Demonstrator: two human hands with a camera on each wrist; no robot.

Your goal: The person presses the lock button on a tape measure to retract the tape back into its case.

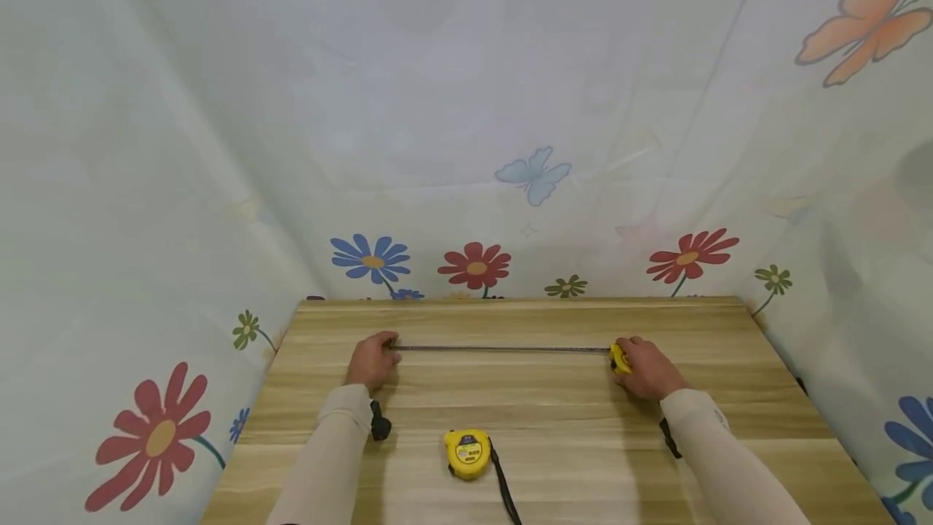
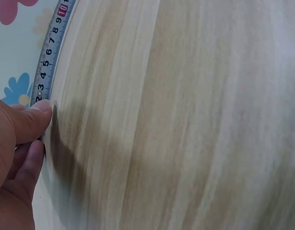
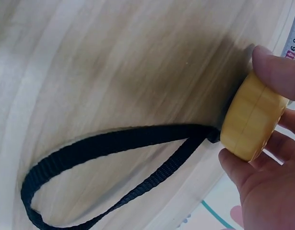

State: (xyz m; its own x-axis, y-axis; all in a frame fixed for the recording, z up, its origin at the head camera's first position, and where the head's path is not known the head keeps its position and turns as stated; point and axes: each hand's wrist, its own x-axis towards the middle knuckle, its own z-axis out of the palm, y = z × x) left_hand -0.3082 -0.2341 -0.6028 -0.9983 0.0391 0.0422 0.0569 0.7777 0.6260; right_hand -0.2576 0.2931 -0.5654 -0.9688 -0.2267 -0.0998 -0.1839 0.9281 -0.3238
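Note:
A metal tape blade (image 1: 503, 348) stretches straight across the wooden table between my two hands. My left hand (image 1: 373, 360) pinches its starting end between thumb and fingers; in the left wrist view the numbered blade (image 2: 50, 52) runs up from the thumb. On the other side my right hand (image 1: 649, 369) grips the yellow tape measure case (image 3: 253, 117), thumb on one side and fingers on the other. A black wrist strap (image 3: 109, 143) loops from that case over the tabletop. A second yellow tape measure (image 1: 468, 454) lies nearer to me, between my forearms.
The wood-grain table (image 1: 554, 411) fills the lower middle of the head view. Its back edge meets a pale curtain (image 1: 466, 104) printed with flowers and butterflies, which also hangs at both sides. The second tape measure's black strap (image 1: 504, 484) trails towards me.

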